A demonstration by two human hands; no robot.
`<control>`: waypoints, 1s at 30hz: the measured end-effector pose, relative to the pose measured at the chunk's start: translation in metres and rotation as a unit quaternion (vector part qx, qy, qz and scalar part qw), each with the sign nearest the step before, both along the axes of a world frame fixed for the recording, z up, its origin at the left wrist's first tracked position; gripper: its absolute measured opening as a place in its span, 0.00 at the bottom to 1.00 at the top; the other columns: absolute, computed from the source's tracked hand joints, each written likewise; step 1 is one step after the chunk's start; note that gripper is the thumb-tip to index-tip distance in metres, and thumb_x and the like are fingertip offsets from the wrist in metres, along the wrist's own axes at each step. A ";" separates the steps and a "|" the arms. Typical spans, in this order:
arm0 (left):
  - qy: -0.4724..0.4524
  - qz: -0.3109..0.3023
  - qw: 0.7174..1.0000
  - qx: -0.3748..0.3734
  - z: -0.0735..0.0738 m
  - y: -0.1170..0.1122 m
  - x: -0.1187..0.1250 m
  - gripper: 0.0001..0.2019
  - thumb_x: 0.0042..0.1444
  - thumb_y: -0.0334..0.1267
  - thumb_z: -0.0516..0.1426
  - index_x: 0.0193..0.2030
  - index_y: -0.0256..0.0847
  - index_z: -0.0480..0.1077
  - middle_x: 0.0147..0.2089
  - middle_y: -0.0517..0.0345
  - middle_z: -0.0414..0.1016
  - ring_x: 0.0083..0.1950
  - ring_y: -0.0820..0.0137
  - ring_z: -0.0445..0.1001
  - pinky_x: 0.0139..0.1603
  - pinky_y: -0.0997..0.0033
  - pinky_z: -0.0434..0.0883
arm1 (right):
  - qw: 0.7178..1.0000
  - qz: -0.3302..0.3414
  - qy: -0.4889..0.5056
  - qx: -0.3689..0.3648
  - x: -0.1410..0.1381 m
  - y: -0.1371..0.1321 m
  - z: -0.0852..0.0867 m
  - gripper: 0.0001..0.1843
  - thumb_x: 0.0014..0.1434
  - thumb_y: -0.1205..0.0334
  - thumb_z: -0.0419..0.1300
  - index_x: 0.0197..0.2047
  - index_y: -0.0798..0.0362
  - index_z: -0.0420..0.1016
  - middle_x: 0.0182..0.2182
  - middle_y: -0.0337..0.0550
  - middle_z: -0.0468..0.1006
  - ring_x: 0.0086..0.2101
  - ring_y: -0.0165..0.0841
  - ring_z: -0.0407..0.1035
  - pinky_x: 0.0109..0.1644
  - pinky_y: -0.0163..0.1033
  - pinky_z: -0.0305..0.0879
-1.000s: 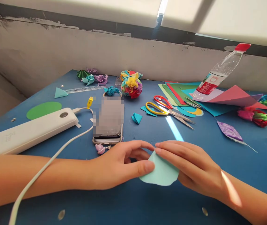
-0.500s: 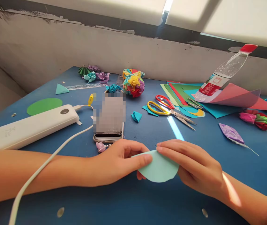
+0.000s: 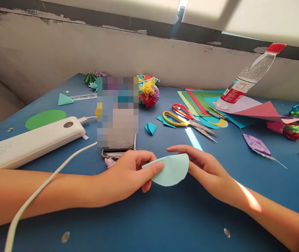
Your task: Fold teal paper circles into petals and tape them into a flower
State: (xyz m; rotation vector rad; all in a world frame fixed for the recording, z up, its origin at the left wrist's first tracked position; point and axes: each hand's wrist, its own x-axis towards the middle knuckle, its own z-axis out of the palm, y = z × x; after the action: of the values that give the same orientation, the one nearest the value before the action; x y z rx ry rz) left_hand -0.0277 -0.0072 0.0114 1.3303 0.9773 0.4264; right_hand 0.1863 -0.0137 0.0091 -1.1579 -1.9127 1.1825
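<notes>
A pale mint paper half-circle [image 3: 174, 170], its straight edge on top and its curved edge below, is held above the blue table. My left hand [image 3: 136, 171] pinches its left end, the thumb lying on the front face and the fingers behind. Close by on the right, my right hand [image 3: 204, 164] has its fingers stretched and apart, the index finger reaching above the paper's upper edge. The right thumb's tip passes behind the paper's right end, so I cannot tell whether it touches.
A phone [image 3: 118, 153], partly blurred, and a white power bank [image 3: 34, 143] with a cable [image 3: 49, 182] over my left forearm are at left. Scissors [image 3: 191, 122], a folded teal piece [image 3: 150, 128], coloured sheets [image 3: 191, 103], a tilted bottle [image 3: 243, 82] and a paper ball [image 3: 149, 93] lie beyond.
My right hand has let go of the paper's upper edge and opened its fingers. The half-circle, still in my left hand, has moved up and left and tilted, its right end higher.
</notes>
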 end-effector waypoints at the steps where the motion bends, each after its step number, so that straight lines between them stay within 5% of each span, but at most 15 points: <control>1: -0.002 -0.001 1.000 0.000 0.000 0.000 0.000 0.14 0.57 0.48 0.55 0.28 0.40 0.65 0.17 0.68 0.62 0.21 0.77 0.59 0.23 0.78 0.53 | 1.000 0.000 0.013 0.004 -0.001 0.000 -0.002 0.16 0.64 0.62 0.48 0.54 0.52 0.64 0.34 0.42 0.76 0.31 0.28 0.70 0.33 0.31 0.71; 4: -0.007 -0.008 1.000 -0.001 0.002 -0.001 -0.002 0.16 0.59 0.50 0.52 0.30 0.39 0.65 0.17 0.67 0.62 0.20 0.77 0.55 0.22 0.77 0.52 | 0.997 -0.007 0.022 0.076 -0.002 0.000 -0.006 0.17 0.63 0.64 0.50 0.55 0.51 0.63 0.36 0.43 0.75 0.33 0.29 0.70 0.36 0.33 0.71; 9: -0.056 -0.023 0.998 0.018 0.001 0.000 -0.003 0.23 0.62 0.56 0.43 0.28 0.39 0.62 0.20 0.64 0.62 0.22 0.75 0.59 0.23 0.76 0.56 | 0.983 -0.028 -0.056 0.171 -0.003 -0.001 -0.001 0.09 0.61 0.64 0.52 0.32 0.54 0.71 0.27 0.40 0.73 0.27 0.28 0.66 0.32 0.33 0.66; 12: -0.080 -0.012 0.997 0.021 -0.002 0.000 -0.002 0.26 0.59 0.61 0.41 0.31 0.39 0.63 0.21 0.64 0.64 0.21 0.76 0.60 0.22 0.76 0.56 | 0.991 -0.050 -0.064 0.108 -0.004 -0.002 0.001 0.13 0.62 0.59 0.52 0.28 0.54 0.69 0.23 0.38 0.71 0.25 0.27 0.63 0.29 0.32 0.63; 15: -0.065 0.009 0.998 0.001 -0.003 -0.001 -0.002 0.20 0.58 0.56 0.50 0.32 0.39 0.64 0.21 0.65 0.64 0.22 0.77 0.61 0.20 0.78 0.55 | 0.998 -0.048 -0.039 0.021 -0.002 -0.001 0.001 0.15 0.62 0.55 0.53 0.28 0.55 0.69 0.24 0.38 0.71 0.26 0.27 0.63 0.29 0.31 0.62; 21: -0.060 0.020 0.998 -0.025 -0.003 -0.001 0.000 0.13 0.60 0.48 0.52 0.34 0.39 0.66 0.22 0.66 0.63 0.23 0.79 0.61 0.21 0.80 0.57 | 0.991 0.036 0.028 -0.123 0.004 0.005 0.003 0.17 0.62 0.52 0.53 0.32 0.57 0.72 0.24 0.39 0.69 0.25 0.26 0.63 0.28 0.30 0.62; 27: -0.053 0.001 0.998 -0.019 -0.005 -0.002 -0.001 0.14 0.60 0.49 0.52 0.37 0.39 0.68 0.24 0.65 0.63 0.24 0.78 0.62 0.22 0.80 0.60 | 0.990 0.014 0.071 -0.124 0.002 0.008 0.001 0.14 0.60 0.56 0.56 0.46 0.55 0.71 0.29 0.40 0.72 0.26 0.26 0.66 0.26 0.30 0.64; 30: -0.042 0.021 0.999 0.010 -0.006 -0.002 0.000 0.13 0.60 0.45 0.52 0.48 0.42 0.65 0.25 0.64 0.66 0.24 0.76 0.65 0.20 0.80 0.58 | 0.992 0.003 0.077 -0.105 0.002 0.009 -0.001 0.16 0.59 0.58 0.57 0.50 0.54 0.73 0.31 0.41 0.75 0.26 0.26 0.67 0.26 0.31 0.66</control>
State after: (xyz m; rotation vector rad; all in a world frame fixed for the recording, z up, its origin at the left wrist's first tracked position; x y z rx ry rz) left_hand -0.0281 -0.0095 0.0052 1.3009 0.9336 0.5216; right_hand 0.1881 -0.0049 0.0080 -1.1324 -1.7102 1.4608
